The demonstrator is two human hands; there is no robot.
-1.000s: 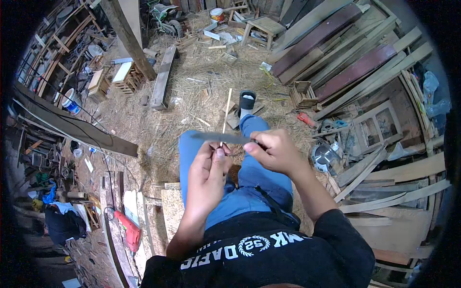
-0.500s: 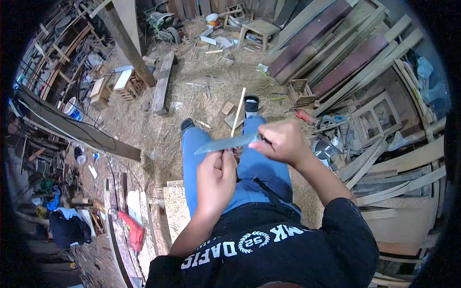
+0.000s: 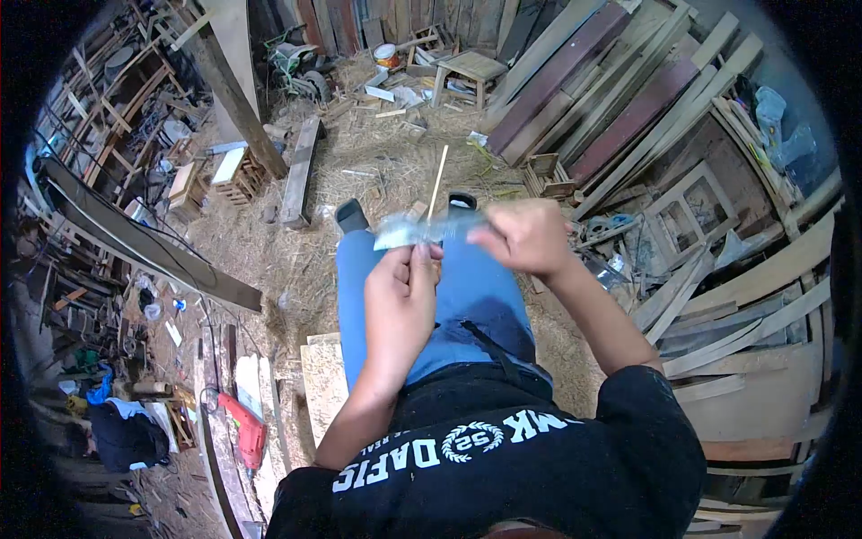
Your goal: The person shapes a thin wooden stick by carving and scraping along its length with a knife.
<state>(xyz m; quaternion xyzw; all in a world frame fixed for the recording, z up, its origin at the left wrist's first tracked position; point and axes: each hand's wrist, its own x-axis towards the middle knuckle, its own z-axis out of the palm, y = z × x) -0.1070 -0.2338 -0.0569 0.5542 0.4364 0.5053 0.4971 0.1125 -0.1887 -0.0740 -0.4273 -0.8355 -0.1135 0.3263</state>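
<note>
Over my lap, my left hand [image 3: 404, 283] is closed around the lower end of a thin pale wooden stick [image 3: 439, 180], which points up and away from me. My right hand [image 3: 528, 235] grips a knife whose handle is mostly hidden in the fist. Smeared by motion, the knife blade [image 3: 402, 233] extends leftward across the stick, just beyond my left fingertips. Whether the edge touches the wood I cannot tell.
Wood shavings cover the floor around my feet. A red power drill [image 3: 244, 429] rests on boards at the left. Long planks [image 3: 588, 94] lean at the right, near a wooden frame [image 3: 699, 211]. A small wooden stool [image 3: 470, 68] stands farther off, and a post [image 3: 235, 94] rises at left.
Both hands have moved slightly away from my body, with the stick and knife. The knife blade, sharp before, is now blurred and tilted differently. The whole view has shifted a little.
</note>
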